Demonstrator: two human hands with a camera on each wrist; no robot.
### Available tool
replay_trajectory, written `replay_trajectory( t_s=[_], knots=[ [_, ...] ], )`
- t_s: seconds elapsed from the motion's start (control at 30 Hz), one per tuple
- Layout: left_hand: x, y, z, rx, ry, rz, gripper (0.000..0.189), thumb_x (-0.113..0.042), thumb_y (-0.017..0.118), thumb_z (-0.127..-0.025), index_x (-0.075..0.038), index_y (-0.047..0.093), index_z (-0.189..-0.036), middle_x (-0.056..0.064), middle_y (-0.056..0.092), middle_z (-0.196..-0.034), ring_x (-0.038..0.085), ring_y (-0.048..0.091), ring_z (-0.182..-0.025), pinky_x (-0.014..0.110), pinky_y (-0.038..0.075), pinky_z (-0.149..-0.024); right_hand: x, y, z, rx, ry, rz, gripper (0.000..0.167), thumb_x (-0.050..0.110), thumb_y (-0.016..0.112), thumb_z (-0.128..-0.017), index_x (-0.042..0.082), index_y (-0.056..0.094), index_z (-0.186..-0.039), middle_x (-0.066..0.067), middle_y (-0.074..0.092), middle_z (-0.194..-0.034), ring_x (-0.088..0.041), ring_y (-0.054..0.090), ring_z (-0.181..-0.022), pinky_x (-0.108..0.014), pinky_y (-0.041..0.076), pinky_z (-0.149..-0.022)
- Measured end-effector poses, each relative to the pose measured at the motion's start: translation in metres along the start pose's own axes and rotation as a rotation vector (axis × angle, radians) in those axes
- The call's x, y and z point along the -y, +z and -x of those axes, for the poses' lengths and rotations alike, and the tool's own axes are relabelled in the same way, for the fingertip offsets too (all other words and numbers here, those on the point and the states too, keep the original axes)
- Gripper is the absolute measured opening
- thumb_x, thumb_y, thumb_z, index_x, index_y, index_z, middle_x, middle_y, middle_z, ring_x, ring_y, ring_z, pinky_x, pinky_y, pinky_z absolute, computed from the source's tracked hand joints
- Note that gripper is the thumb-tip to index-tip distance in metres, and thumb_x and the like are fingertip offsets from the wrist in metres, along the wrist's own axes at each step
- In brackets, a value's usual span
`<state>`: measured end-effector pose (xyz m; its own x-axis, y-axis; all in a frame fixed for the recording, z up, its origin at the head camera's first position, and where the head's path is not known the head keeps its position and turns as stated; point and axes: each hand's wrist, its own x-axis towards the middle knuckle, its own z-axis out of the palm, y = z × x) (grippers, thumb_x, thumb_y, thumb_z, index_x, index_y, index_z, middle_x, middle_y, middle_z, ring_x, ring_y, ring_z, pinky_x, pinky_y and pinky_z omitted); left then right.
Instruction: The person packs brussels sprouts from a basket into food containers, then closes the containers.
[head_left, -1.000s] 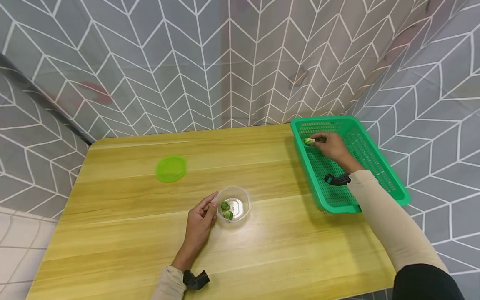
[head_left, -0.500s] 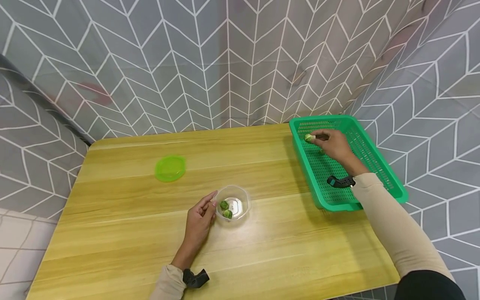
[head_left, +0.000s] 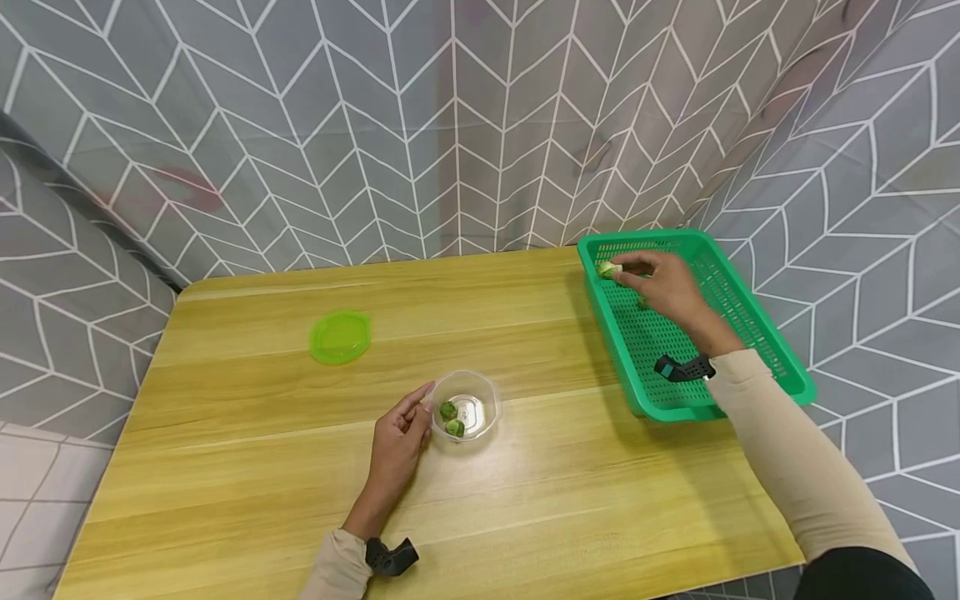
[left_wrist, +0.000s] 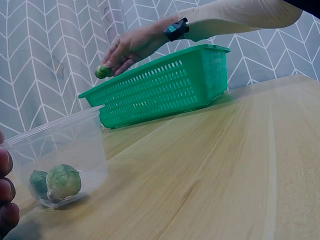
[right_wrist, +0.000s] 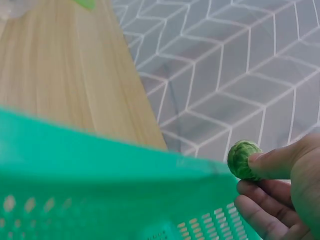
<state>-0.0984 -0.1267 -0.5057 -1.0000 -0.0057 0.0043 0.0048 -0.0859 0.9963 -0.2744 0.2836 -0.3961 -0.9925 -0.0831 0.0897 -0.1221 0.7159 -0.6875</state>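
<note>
In the head view my right hand (head_left: 667, 287) pinches a Brussels sprout (head_left: 608, 270) between thumb and fingers over the far left corner of the green plastic basket (head_left: 633, 392). The right wrist view has the sprout (right_wrist: 243, 159) above the basket's rim. Another bit of green (head_left: 642, 303) shows inside the basket, partly hidden by the hand. My left hand (head_left: 397, 442) holds the side of a clear plastic container (head_left: 487, 408) on the table. Two Brussels sprouts lie in it, a darker one (left_wrist: 38, 183) behind a paler one (left_wrist: 63, 182).
A bright green lid (head_left: 341, 337) lies on the wooden table (head_left: 247, 467), behind and left of the container. Grey curtains (head_left: 420, 125) with white zigzag lines hang along the back and sides. The basket stands at the table's right side, close to the curtain.
My right hand has lifted the Brussels sprout from inside the basket up and slightly left, toward the rim. The left hand and the container stay in place.
</note>
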Motion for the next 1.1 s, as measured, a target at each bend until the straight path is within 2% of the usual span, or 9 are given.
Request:
replay_trajectory(
  t_s=[0.13,0.23,0.47,0.57,0.8,0.93,1.1],
  knots=[
    [0.0,0.001,0.0,-0.002,-0.001,0.013,0.035,-0.01,0.059,-0.103,0.0,0.061,-0.137,0.038,0.048,-0.078,0.012,0.044,-0.057,0.017,0.037,-0.052,0.011,0.006,0.001,0.016,-0.033,-0.015,0.03,0.029,0.071,-0.097,0.014,0.073,-0.123,-0.011,0.072,-0.116,-0.024,0.065,-0.1,-0.027,0.047,-0.067],
    [0.0,0.001,0.0,-0.002,0.002,0.016,0.035,-0.01,0.059,-0.103,0.0,0.061,-0.137,0.041,0.048,-0.082,0.012,0.045,-0.057,0.017,0.037,-0.052,0.019,0.011,0.002,0.027,-0.046,-0.023,0.028,0.027,0.072,-0.096,0.015,0.073,-0.122,-0.01,0.072,-0.113,-0.023,0.066,-0.103,-0.027,0.048,-0.075],
    [0.001,0.001,0.001,-0.004,0.013,-0.002,0.036,-0.01,0.06,-0.102,0.0,0.061,-0.137,0.04,0.049,-0.081,0.014,0.046,-0.057,0.017,0.038,-0.053,0.039,0.025,0.011,0.084,-0.111,-0.069,0.026,0.02,0.073,-0.095,0.015,0.073,-0.121,-0.007,0.072,-0.113,-0.02,0.067,-0.102,-0.021,0.051,-0.075],
    [0.001,0.002,0.001,-0.005,0.016,0.002,0.035,-0.01,0.06,-0.102,0.001,0.061,-0.136,0.04,0.049,-0.08,0.013,0.045,-0.057,0.017,0.037,-0.053,0.047,0.031,0.016,0.12,-0.124,-0.083,0.026,0.019,0.072,-0.096,0.014,0.073,-0.122,-0.007,0.071,-0.116,-0.022,0.067,-0.105,-0.025,0.052,-0.077],
    [0.001,0.003,0.002,-0.011,0.018,-0.001,0.035,-0.01,0.06,-0.102,0.0,0.061,-0.136,0.039,0.049,-0.078,0.015,0.045,-0.057,0.017,0.037,-0.052,0.06,0.048,0.026,0.208,-0.156,-0.116,0.026,0.019,0.07,-0.097,0.011,0.072,-0.122,-0.009,0.066,-0.124,-0.025,0.066,-0.108,-0.042,0.054,-0.084],
    [0.001,0.004,0.002,-0.01,0.021,0.0,0.035,-0.009,0.06,-0.102,0.0,0.061,-0.136,0.039,0.048,-0.078,0.016,0.044,-0.057,0.017,0.037,-0.052,0.068,0.059,0.031,0.225,-0.17,-0.133,0.025,0.016,0.072,-0.096,0.01,0.073,-0.12,-0.009,0.068,-0.119,-0.024,0.067,-0.105,-0.042,0.056,-0.087],
    [0.001,0.004,0.002,-0.009,0.025,0.004,0.035,-0.009,0.06,-0.102,0.001,0.061,-0.136,0.039,0.048,-0.077,0.015,0.044,-0.056,0.017,0.037,-0.053,0.075,0.072,0.036,0.273,-0.183,-0.189,0.023,0.015,0.073,-0.095,0.009,0.073,-0.117,-0.009,0.07,-0.114,-0.023,0.068,-0.103,-0.035,0.057,-0.085]
  ],
)
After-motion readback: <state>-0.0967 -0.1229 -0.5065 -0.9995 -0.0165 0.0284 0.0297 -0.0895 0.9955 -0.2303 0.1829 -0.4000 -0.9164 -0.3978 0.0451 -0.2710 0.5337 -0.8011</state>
